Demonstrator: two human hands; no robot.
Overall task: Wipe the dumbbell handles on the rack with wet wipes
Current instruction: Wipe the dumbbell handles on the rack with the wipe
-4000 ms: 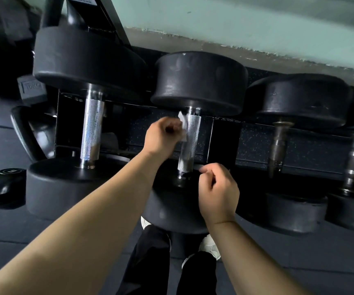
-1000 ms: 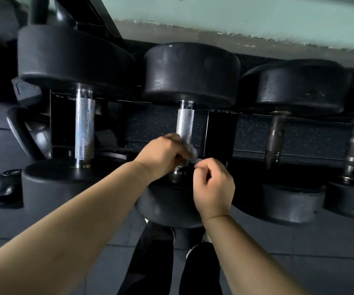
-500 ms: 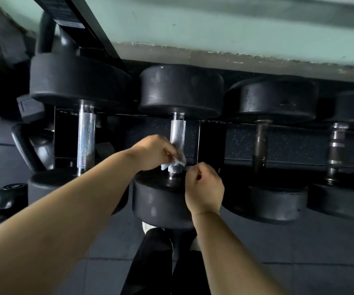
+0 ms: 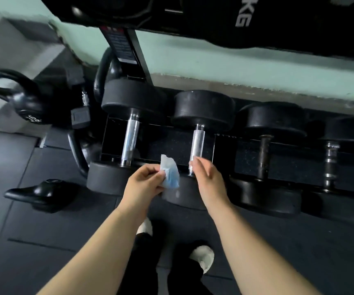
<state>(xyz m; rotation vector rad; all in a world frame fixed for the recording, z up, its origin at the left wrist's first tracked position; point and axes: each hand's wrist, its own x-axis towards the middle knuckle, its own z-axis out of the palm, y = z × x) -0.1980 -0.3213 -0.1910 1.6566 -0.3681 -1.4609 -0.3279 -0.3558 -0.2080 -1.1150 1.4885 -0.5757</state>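
off it comes: the wet wipe (image 4: 169,173), pinched in the left hand (image 4: 144,185), now sits just left of the second dumbbell handle (image 4: 199,143). the right hand (image 4: 209,180) loosens, fingers apart near its lower end. that handle looks done, next one up.

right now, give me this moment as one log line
left hand: pinches wet wipe | right hand: open, by second dumbbell handle | wipe touching no handle
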